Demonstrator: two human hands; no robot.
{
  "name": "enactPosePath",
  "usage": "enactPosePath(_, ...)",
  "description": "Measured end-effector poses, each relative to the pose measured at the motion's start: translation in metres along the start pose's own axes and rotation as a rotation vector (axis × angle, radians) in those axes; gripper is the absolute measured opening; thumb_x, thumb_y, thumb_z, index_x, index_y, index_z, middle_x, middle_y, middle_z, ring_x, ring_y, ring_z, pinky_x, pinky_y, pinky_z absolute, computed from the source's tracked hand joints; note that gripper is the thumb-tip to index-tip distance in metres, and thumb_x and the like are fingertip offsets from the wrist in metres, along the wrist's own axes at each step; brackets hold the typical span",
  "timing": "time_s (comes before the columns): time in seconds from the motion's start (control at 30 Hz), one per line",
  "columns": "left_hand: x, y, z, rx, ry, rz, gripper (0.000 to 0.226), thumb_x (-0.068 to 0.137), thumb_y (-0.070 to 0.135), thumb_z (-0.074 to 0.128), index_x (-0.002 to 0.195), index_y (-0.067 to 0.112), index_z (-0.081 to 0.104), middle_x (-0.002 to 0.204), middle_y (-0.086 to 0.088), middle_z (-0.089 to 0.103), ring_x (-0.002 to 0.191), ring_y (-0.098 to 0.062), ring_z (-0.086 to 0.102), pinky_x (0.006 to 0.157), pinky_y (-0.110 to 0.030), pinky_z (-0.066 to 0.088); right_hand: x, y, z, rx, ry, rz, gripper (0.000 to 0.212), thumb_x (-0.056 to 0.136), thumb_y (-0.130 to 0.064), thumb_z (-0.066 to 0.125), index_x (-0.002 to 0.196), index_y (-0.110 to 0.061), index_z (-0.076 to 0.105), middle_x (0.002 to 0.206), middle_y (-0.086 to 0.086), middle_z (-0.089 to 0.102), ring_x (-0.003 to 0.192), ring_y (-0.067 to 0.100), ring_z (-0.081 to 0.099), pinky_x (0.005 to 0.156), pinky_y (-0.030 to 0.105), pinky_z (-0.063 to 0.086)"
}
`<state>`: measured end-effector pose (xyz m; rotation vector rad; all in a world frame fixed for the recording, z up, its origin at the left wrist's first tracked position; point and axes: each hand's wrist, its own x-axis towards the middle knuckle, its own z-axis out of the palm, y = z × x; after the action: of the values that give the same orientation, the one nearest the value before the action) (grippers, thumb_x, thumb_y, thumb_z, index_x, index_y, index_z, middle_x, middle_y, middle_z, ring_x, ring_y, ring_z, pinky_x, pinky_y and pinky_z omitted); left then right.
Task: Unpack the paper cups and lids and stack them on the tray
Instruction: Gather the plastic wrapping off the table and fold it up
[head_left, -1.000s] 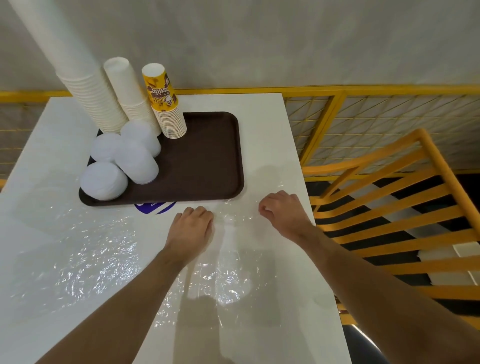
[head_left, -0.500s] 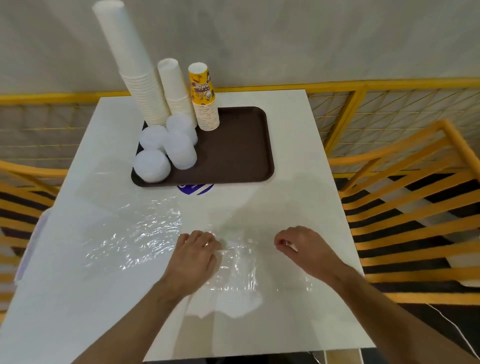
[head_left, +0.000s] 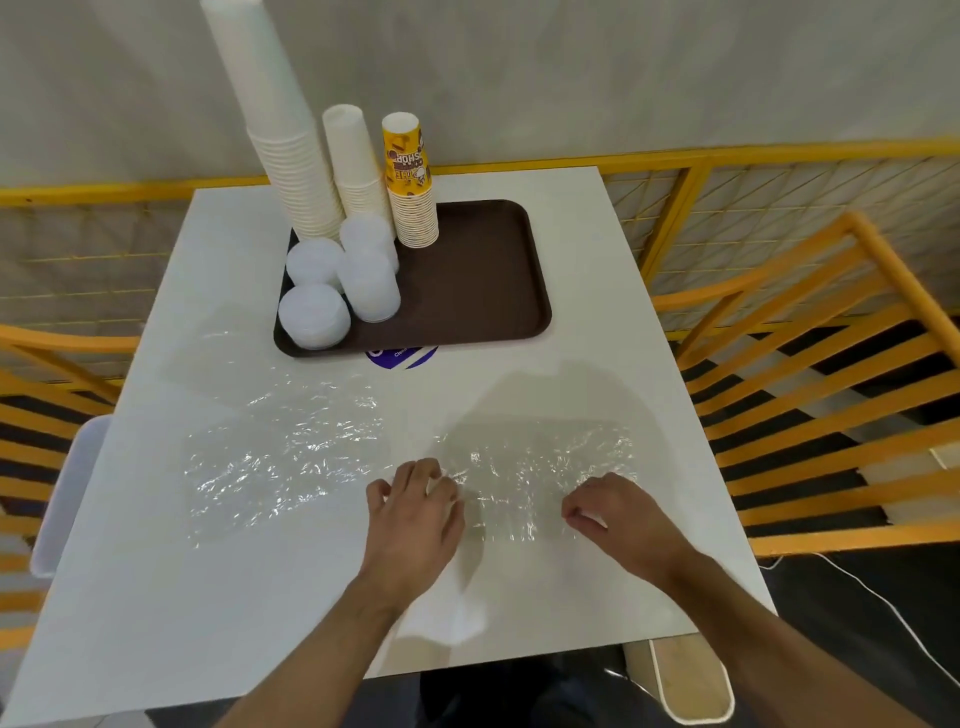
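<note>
A white bench (head_left: 208, 571) fills the middle of the frame, its far edge against a pale wall (head_left: 571, 67) with a yellow rail (head_left: 779, 150) and mesh panels (head_left: 779, 218) running along it. Yellow slatted chairs stand at the right (head_left: 810, 395) and left (head_left: 47, 415) edges of the frame.

In the upper middle, a dark brown tray (head_left: 478, 280) lies on the bench. On its left part stand three stacks of upside-down paper cups: a very tall white stack (head_left: 280, 135), a shorter white stack (head_left: 356, 161) beside it, and a yellow printed stack (head_left: 410, 182) to the right. In front of them, also on the tray, are stacks of white lids (head_left: 343, 280). A blue round sticker (head_left: 402, 356) shows just below the tray's near edge.

Crinkled clear plastic wrap (head_left: 291, 457) is spread flat over the lower middle of the bench. The left hand (head_left: 415, 514) rests on a second sheet of clear wrap (head_left: 540, 478), fingers loosely bent and spread; whether they grip it cannot be told. The right hand (head_left: 618, 519), lower right, has its fingers curled, pinching the same sheet's near edge. A white cable (head_left: 883, 608) lies on the dark floor at lower right.
</note>
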<state>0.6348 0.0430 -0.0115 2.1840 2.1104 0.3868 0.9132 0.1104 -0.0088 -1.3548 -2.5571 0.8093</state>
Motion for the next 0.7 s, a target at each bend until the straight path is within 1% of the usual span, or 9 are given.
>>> enactPosePath(0.13,0.001,0.002,0.005,0.006,-0.055,0.04,0.032,0.085,0.035,0.048,0.113,0.029,0.062,0.124,0.005,0.053,0.108,-0.018,0.054,0.081,-0.039,0.033,-0.001,0.001,0.002,-0.019,0.034,-0.069,0.007,0.088,-0.016,0.07,0.085,-0.022,0.073,0.089,-0.011,0.07,0.078,0.014,0.057,0.073,0.023,0.041)
enactPosePath(0.3,0.001,0.004,0.008,0.051,-0.149,0.028,0.042,0.085,0.039,0.048,0.125,0.032,0.056,0.133,0.003,0.051,0.114,-0.018,0.051,0.084,-0.046,0.04,0.001,-0.004,0.004,0.005,0.044,-0.123,0.008,0.085,-0.013,0.071,0.08,-0.019,0.071,0.088,-0.011,0.072,0.081,0.015,0.063,0.076,0.024,0.049)
enactPosePath(0.37,0.001,0.003,0.008,0.062,-0.167,0.017,0.045,0.083,0.04,0.052,0.127,0.032,0.055,0.133,0.004,0.05,0.114,-0.016,0.049,0.083,-0.047,0.04,0.002,-0.002,0.007,0.006,0.054,-0.123,0.007,0.082,-0.011,0.075,0.08,-0.017,0.072,0.094,-0.009,0.075,0.086,0.011,0.063,0.082,0.016,0.046)
enactPosePath(0.47,0.0,0.003,0.008,0.065,-0.177,0.02,0.047,0.082,0.042,0.05,0.128,0.032,0.056,0.13,0.006,0.049,0.112,-0.014,0.047,0.082,-0.046,0.039,0.002,0.002,0.012,0.047,0.067,-0.109,0.005,0.081,-0.01,0.076,0.084,-0.015,0.075,0.103,-0.006,0.076,0.104,0.009,0.057,0.094,0.001,0.033)
enactPosePath(0.5,0.0,0.002,0.008,0.066,-0.185,0.023,0.047,0.082,0.042,0.052,0.128,0.032,0.056,0.13,0.006,0.05,0.112,-0.014,0.048,0.082,-0.047,0.039,0.002,0.003,0.015,0.051,0.063,-0.103,0.006,0.081,-0.01,0.076,0.085,-0.015,0.076,0.105,-0.006,0.076,0.107,0.008,0.057,0.096,0.002,0.033)
enactPosePath(0.57,-0.001,0.0,0.01,0.074,-0.213,0.027,0.051,0.078,0.043,0.061,0.127,0.033,0.056,0.128,0.007,0.05,0.111,-0.014,0.048,0.082,-0.047,0.038,0.001,0.006,0.018,0.049,0.037,-0.102,0.008,0.082,-0.011,0.078,0.087,-0.017,0.076,0.108,-0.008,0.075,0.106,0.006,0.058,0.096,0.014,0.04)
enactPosePath(0.6,-0.001,0.0,0.011,0.079,-0.234,0.027,0.054,0.075,0.043,0.066,0.127,0.033,0.055,0.127,0.007,0.05,0.11,-0.014,0.049,0.082,-0.046,0.035,0.001,0.007,0.018,0.052,0.026,-0.09,0.008,0.082,-0.014,0.079,0.089,-0.019,0.076,0.111,-0.009,0.074,0.107,0.005,0.059,0.097,0.018,0.04)
enactPosePath(0.67,0.0,0.0,0.011,0.082,-0.268,0.013,0.057,0.072,0.042,0.07,0.126,0.034,0.054,0.126,0.008,0.05,0.109,-0.013,0.05,0.082,-0.044,0.031,0.001,0.006,0.015,0.076,0.008,-0.043,0.011,0.084,-0.027,0.077,0.094,-0.022,0.075,0.116,-0.011,0.071,0.112,0.008,0.059,0.1,0.02,0.036)
enactPosePath(0.7,0.0,-0.001,0.011,0.083,-0.275,0.006,0.056,0.072,0.041,0.07,0.126,0.035,0.054,0.126,0.009,0.05,0.109,-0.013,0.051,0.082,-0.044,0.03,0.002,0.005,0.012,0.086,0.023,-0.035,0.017,0.084,-0.034,0.074,0.097,-0.024,0.074,0.115,-0.013,0.07,0.111,0.008,0.059,0.099,0.02,0.037)
